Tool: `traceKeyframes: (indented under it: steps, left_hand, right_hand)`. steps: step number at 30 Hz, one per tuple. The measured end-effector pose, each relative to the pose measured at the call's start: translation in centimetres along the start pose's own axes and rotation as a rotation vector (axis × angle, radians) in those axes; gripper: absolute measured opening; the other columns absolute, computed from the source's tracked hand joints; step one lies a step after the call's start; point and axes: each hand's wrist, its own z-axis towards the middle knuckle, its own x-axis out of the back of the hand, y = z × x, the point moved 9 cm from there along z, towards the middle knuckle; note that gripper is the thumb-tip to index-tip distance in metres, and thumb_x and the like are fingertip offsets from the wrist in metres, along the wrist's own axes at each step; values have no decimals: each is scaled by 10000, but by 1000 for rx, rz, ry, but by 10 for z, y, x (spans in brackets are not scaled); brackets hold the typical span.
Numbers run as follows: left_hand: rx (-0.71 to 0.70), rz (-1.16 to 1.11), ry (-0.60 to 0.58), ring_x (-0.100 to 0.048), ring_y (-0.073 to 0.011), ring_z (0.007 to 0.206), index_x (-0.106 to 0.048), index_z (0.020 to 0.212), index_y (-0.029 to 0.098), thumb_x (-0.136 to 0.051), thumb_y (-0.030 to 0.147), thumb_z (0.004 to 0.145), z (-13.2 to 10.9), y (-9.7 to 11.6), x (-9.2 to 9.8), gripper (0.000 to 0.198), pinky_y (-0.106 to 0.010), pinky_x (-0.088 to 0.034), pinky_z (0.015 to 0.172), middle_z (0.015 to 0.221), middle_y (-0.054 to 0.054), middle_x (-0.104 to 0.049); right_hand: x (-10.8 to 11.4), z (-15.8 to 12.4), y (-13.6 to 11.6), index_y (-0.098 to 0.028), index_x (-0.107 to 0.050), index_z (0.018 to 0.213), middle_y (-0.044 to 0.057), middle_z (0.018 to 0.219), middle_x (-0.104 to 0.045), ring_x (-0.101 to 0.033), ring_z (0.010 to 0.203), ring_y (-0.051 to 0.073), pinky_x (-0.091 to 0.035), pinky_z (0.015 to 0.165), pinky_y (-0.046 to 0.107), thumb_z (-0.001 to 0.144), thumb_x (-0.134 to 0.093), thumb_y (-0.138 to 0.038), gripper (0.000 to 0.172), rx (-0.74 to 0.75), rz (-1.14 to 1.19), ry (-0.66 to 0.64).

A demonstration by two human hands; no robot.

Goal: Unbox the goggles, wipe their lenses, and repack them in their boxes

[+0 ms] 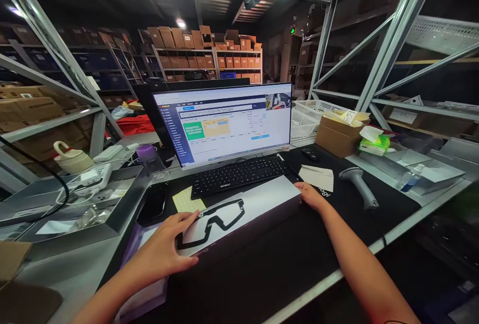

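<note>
A long white box (258, 204) with a black glasses-like frame printed on its lid lies slantwise over the black desk mat, in front of the keyboard (239, 175). My left hand (170, 244) grips its left end, thumb on the near side and fingers over the top. At the far right end, my right hand (310, 196) holds the corner with its fingers. Under my left forearm is a purple-edged package (149, 299), partly hidden.
Behind the keyboard stands a lit monitor (228, 129). A scanner (359, 186), a mouse (310, 154) and a cardboard box (337, 137) are to the right. A phone (152, 201), a purple-lidded bottle (149, 162) and a grey tray (112, 224) are at left.
</note>
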Motion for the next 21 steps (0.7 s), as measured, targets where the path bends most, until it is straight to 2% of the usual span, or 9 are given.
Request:
traceKeyframes:
  steps: [3, 7, 10, 13, 15, 16, 18, 19, 21]
  left_hand:
    - [-5, 19, 71, -535, -353, 1312, -493, 1459, 272, -781, 337, 624, -21, -22, 6, 886, -491, -437, 1120, 1457, -89, -531]
    - [-14, 11, 122, -495, -338, 1360, -433, 1482, 332, -754, 340, 677, -46, -35, 11, 867, -496, -405, 1145, 1513, -59, -473]
    - [1, -78, 162, -428, -344, 1417, -241, 1556, 332, -731, 396, 726, -59, -43, 13, 966, -540, -351, 1166, 1573, -92, -394]
    - [65, -235, 148, -371, -365, 1450, 41, 1586, 247, -736, 456, 726, -69, -55, -3, 1178, -547, -368, 1148, 1631, -193, -250]
    - [135, -256, 111, -342, -387, 1458, 50, 1580, 182, -754, 437, 698, -73, -62, -21, 1220, -551, -367, 1147, 1625, -243, -226]
    - [160, -244, 99, -338, -394, 1459, -9, 1579, 161, -761, 406, 681, -74, -63, -28, 1196, -556, -349, 1157, 1614, -249, -253]
    - [186, -232, 105, -380, -396, 1437, -178, 1551, 158, -769, 346, 646, -75, -62, -33, 1098, -562, -323, 1175, 1575, -227, -356]
    - [188, -240, 132, -422, -396, 1410, -259, 1522, 171, -777, 335, 623, -75, -59, -29, 1050, -564, -328, 1174, 1545, -205, -413]
    - [181, -287, 245, -489, -390, 1354, -363, 1464, 204, -789, 368, 603, -76, -52, -7, 975, -563, -356, 1160, 1489, -161, -490]
  right_hand:
    - [-7, -2, 4, -199, -501, 547, -57, 472, -444, -377, 451, 83, -323, 478, 246, 691, -700, -603, 473, -30, -27, -42]
    - [-5, -6, 8, -188, -554, 565, -41, 492, -481, -425, 468, 101, -359, 492, 256, 692, -705, -573, 433, -68, -80, -102]
    - [-2, -6, 11, -184, -568, 579, -37, 508, -493, -442, 477, 103, -361, 502, 255, 697, -698, -565, 420, -81, -114, -120]
    - [-1, -8, 14, -177, -616, 644, -33, 514, -502, -469, 478, 113, -369, 513, 260, 719, -671, -578, 412, -94, -150, -130]
    - [2, -12, 15, -167, -679, 768, -5, 568, -569, -528, 514, 141, -412, 542, 280, 726, -670, -586, 421, -101, -184, -137]
    - [6, -15, 13, -164, -702, 873, 31, 654, -635, -584, 577, 169, -449, 580, 301, 719, -683, -589, 453, -97, -199, -139]
    - [14, -20, 4, -193, -655, 1182, 135, 1029, -712, -681, 873, 249, -514, 745, 362, 670, -733, -614, 668, -48, -210, -146]
    - [16, -22, -5, -224, -548, 1355, 175, 1276, -637, -649, 1089, 288, -507, 863, 394, 634, -757, -641, 859, 20, -190, -155]
    - [14, -23, -27, -284, -209, 1569, 174, 1609, -299, -395, 1430, 309, -394, 1075, 436, 565, -790, -704, 1234, 196, -134, -207]
